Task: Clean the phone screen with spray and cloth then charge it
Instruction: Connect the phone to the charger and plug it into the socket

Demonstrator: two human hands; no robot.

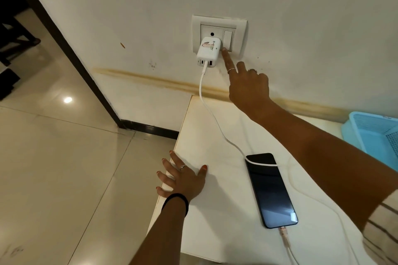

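Black phone [271, 190] lies flat, charging end nearest; left hand [183, 178] fingers spread, right hand [247, 86] forefinger presses switch [227, 40].

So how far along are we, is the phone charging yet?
Nearly there. Done: the charger sits in the wall socket and its cable is plugged into the phone lying on the table. In hand: the right hand has its forefinger on the switch, while the left hand rests flat on the table. Left: the screen is dark, so charging isn't confirmed. No spray or cloth in view.
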